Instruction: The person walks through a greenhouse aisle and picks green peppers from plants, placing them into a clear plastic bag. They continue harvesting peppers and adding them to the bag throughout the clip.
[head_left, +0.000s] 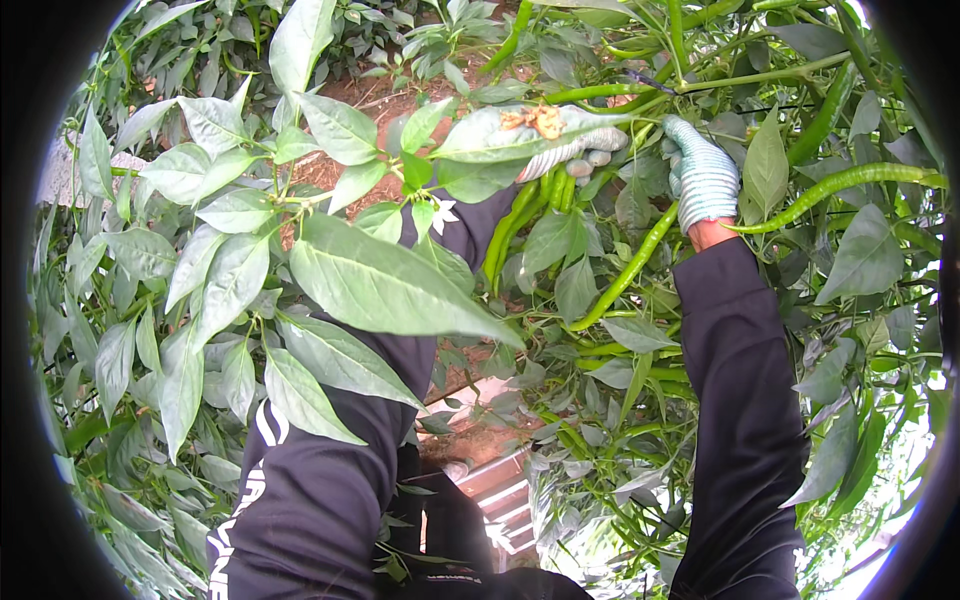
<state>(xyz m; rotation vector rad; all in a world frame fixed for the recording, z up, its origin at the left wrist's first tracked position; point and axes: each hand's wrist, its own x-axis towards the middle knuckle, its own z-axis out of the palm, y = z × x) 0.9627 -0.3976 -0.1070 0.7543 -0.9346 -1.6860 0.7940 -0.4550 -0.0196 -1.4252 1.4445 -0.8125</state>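
My left hand (589, 154), in a striped knitted glove with grey fingertips, is closed around several long green chili peppers (517, 225) that hang below it. A large pepper leaf (487, 139) with a dried brown flower remnant on it hides part of this hand. My right hand (701, 176), in a pale green and white striped glove, is raised among the stems with its fingers curled. Its fingertips are near a pepper stem (667, 90); whether they grip anything is hidden. One long green pepper (626, 274) slants down from beside the right hand, and another curved pepper (847, 187) crosses near the right wrist.
Dense pepper plants surround both arms. A leafy branch with a white flower (443, 214) stands close to the camera, over my left sleeve. Bare reddish soil (382, 109) shows between the rows. A slatted crate-like object (502, 495) lies low, near my dark-clothed legs.
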